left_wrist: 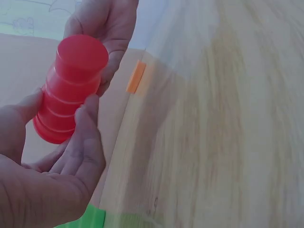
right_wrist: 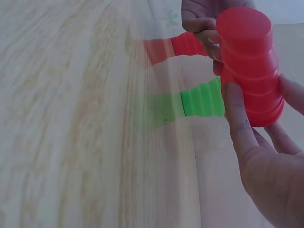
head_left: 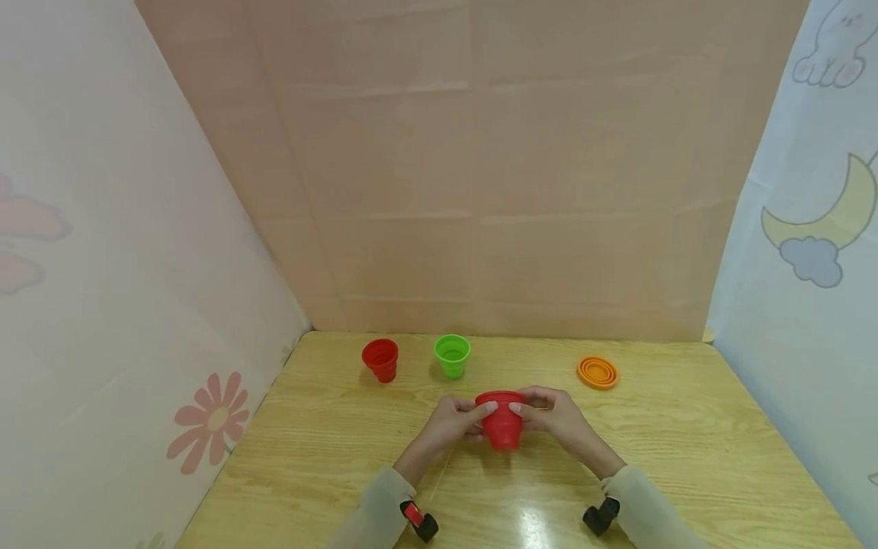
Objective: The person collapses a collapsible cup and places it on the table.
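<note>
Both hands hold a red collapsible cup [head_left: 504,424], drawn out to its full height, rim upward, above the table. My left hand [head_left: 450,424] grips its left side near the rim, thumb on the near wall. From the other side my right hand [head_left: 557,418] grips it the same way, its thumb close to the left one. In the left wrist view the cup's flat base [left_wrist: 83,53] and ringed wall show, with fingers on both sides. The right wrist view also shows the red cup [right_wrist: 251,71] between the two hands.
Behind the hands, a second red cup [head_left: 381,360] and a green cup [head_left: 453,357] stand extended on the wooden table [head_left: 329,457]. An orange collapsible cup [head_left: 597,373] lies folded flat at the back right. Paper-covered walls rise at the back and on both sides.
</note>
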